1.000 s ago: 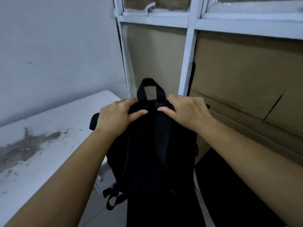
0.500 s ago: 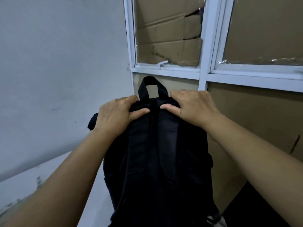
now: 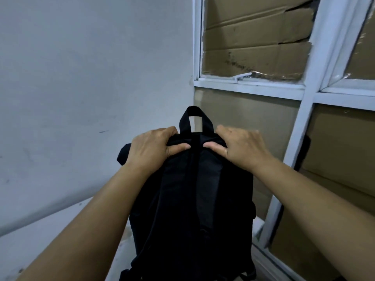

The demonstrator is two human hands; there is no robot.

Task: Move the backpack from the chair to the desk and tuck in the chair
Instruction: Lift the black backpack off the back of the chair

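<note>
the left hand (image 3: 154,148) and right hand (image 3: 237,147) are both gripping the top edge of the black backpack (image 3: 192,209), whose long axis is hanging straight down between the forearms; the white desk (image 3: 50,236) is lying below-left, nearer the left hand

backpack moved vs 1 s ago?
Yes. The backpack, gripped at its top by the left hand and right hand, now reaches up past the window frame's lower panel, higher against it than before.

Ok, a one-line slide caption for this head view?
Both hands, left and right, grip the black backpack by its top, upright before a cardboard-covered window.
</note>
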